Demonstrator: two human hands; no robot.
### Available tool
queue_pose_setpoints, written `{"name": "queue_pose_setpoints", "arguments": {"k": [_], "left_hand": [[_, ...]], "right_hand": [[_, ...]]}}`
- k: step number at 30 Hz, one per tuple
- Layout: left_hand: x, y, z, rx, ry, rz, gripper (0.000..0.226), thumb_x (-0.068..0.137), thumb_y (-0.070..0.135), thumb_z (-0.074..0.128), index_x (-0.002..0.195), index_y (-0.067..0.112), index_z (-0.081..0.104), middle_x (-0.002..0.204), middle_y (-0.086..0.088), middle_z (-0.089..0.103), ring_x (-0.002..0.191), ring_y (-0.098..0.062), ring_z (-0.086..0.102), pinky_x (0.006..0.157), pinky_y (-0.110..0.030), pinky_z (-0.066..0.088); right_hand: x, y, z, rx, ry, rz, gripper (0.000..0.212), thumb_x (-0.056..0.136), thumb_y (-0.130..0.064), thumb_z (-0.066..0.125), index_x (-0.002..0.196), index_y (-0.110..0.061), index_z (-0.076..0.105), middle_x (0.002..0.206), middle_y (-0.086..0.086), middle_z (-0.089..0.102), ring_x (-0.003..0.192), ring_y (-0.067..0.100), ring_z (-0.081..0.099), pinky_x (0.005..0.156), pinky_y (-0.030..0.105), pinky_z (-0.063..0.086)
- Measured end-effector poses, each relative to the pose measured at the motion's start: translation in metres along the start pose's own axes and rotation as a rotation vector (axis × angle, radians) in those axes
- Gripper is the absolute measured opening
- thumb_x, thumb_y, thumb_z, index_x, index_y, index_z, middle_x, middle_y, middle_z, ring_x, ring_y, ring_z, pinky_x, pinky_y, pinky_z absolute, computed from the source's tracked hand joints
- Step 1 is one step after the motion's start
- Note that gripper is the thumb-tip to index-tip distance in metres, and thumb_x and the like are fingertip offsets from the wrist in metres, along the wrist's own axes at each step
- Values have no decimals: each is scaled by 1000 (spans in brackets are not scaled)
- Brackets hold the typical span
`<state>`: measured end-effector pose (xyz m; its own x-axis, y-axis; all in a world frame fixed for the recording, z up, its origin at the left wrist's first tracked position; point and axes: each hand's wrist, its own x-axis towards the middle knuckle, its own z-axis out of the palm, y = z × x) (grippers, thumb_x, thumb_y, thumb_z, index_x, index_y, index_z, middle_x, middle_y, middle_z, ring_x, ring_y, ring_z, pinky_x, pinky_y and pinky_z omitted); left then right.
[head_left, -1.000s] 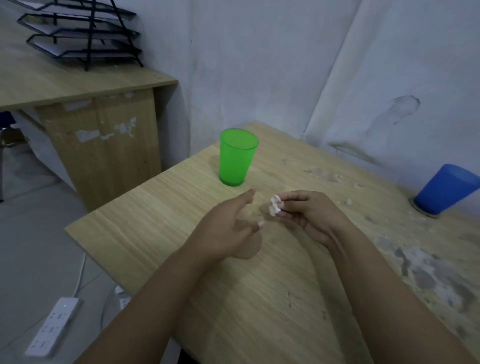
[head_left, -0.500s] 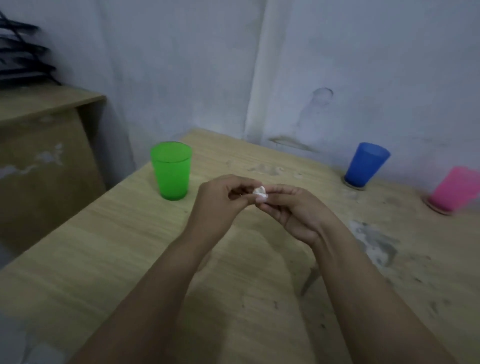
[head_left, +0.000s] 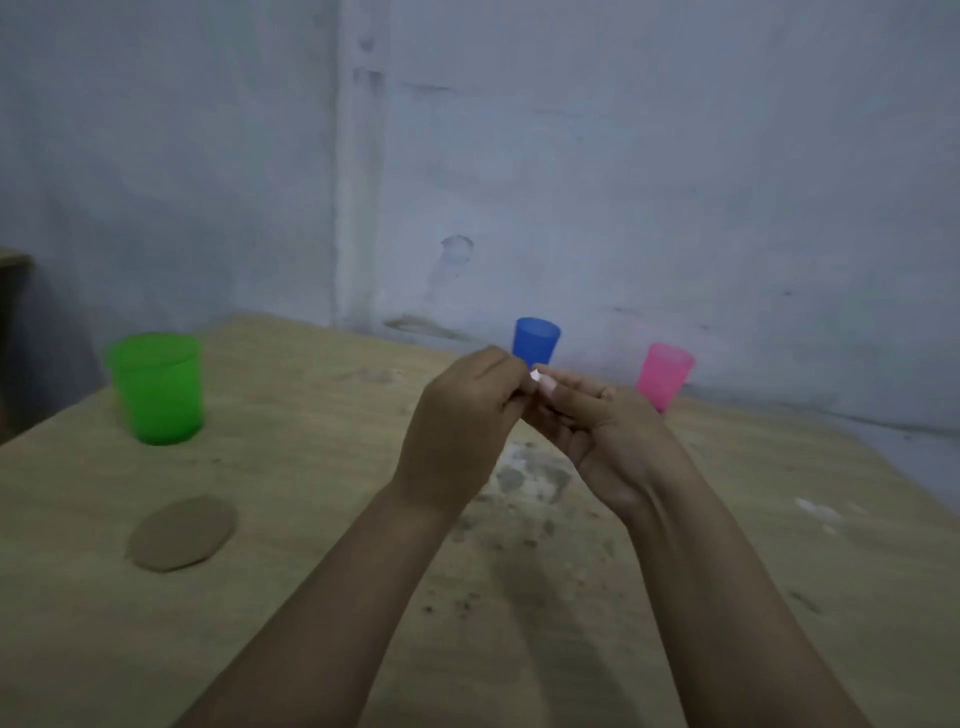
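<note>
My left hand (head_left: 460, 426) and my right hand (head_left: 602, 431) meet above the middle of the wooden table (head_left: 311, 597). Between their fingertips they pinch a small white scrap (head_left: 536, 378), mostly hidden by the fingers. A green cup (head_left: 158, 389) stands upright at the left. Farther back near the wall stand a blue cup (head_left: 537, 340), partly behind my left hand, and a pink cup (head_left: 665, 374).
A flat brown round piece (head_left: 182, 532) lies on the table in front of the green cup. The tabletop has worn grey patches (head_left: 530, 475) under my hands. A pale wall (head_left: 623, 182) closes off the table's back edge.
The view has swung to the right, bringing the pink cup and the brown round piece into sight. Both hands have risen a little and stay together on the white scrap.
</note>
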<state>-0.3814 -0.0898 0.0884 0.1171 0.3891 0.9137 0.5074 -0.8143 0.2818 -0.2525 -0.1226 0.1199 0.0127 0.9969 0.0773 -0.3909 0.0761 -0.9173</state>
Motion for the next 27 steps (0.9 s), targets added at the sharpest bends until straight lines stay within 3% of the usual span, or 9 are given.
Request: {"name": "queue_pose_setpoints", "arguments": {"k": [2,4,8,12,17,20,27], "left_hand": [[0,26,21,-74,-12,30,14,80,1,67,70,4,59,67,-7,56,63,-24,54,57,-40,45],[1,59,46,-202,-47,33,14,78,0,68,70,5,58,69,-6,57,65,-20,53,58,-38,45],[3,127,98,-448,-120,0,22,76,3,72,71,8,51,69,2,50,65,-15,48,59,-35,44],[-5,190,144,-598,-245,-77,30,77,15,70,80,24,41,71,7,47,67,-8,46,59,-30,43],[-40,284,198,-774,-522,-35,37,70,16,76,89,21,44,80,11,47,74,-1,44,66,-21,40],[-84,338,222,-872,-698,-9,50,65,15,81,103,15,49,97,4,51,87,-6,48,76,-21,43],[-221,413,261,-1015,-1179,-165,51,85,11,63,130,19,42,116,1,51,106,-5,49,90,-15,41]], "right_hand": [[-22,-14,-28,-35,33,-17,39,72,-6,62,107,10,61,99,19,69,88,21,69,85,28,56],[-46,-31,-58,-68,63,-73,34,70,-9,62,101,4,66,92,14,73,87,19,70,85,26,56],[-93,-63,-120,-94,162,-194,30,68,-9,63,97,1,68,85,12,75,81,17,71,76,23,57],[-143,-85,-180,-162,329,-282,20,63,-7,70,83,-7,72,78,9,75,74,16,71,67,22,56],[-223,-91,-260,-198,597,-364,17,57,-3,69,72,-11,72,67,6,72,62,14,68,59,22,56],[-280,-81,-305,-145,767,-384,13,60,-4,66,67,-12,74,64,5,72,58,14,67,56,22,55],[-400,-13,-385,-25,1159,-259,19,64,-6,65,82,-4,60,65,7,73,61,16,69,56,22,56]]}}
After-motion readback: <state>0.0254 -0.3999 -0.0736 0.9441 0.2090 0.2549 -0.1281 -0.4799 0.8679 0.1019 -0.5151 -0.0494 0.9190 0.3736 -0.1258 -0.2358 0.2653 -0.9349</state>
